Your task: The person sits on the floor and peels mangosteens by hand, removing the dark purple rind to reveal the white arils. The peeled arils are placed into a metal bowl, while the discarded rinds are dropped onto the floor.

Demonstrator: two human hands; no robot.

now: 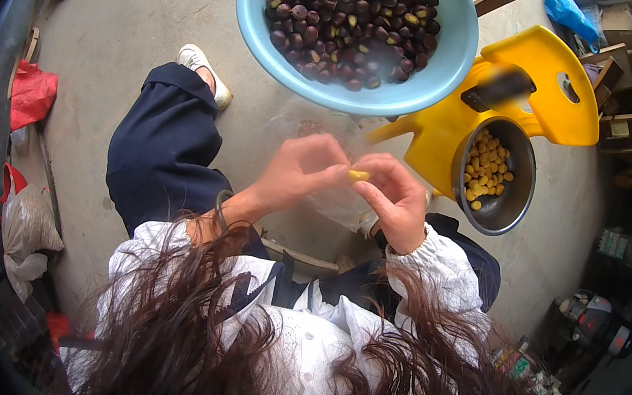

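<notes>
My left hand (pixel 303 166) and my right hand (pixel 391 198) meet in front of me, the fingertips of both pinching a small yellow peeled chestnut (pixel 359 176). Fingers hide part of it. Beyond them stands a light blue plastic basin (pixel 328 97) of dark brown chestnuts (pixel 352 21), several with cut tops showing yellow flesh. Off to the right, a steel bowl (pixel 500 211) holds several peeled yellow chestnuts (pixel 487 165). Beneath my hands a clear plastic bag (pixel 338 209) hangs or lies; I cannot tell which.
A yellow plastic chair (pixel 568 68) at the right carries the steel bowl and a dark, blurred phone-like object (pixel 498 88). A tied plastic sack (pixel 28 227) and a red bag (pixel 34 95) sit at left. Wooden pieces (pixel 620 131) and a red-and-black machine (pixel 596 324) line the right side.
</notes>
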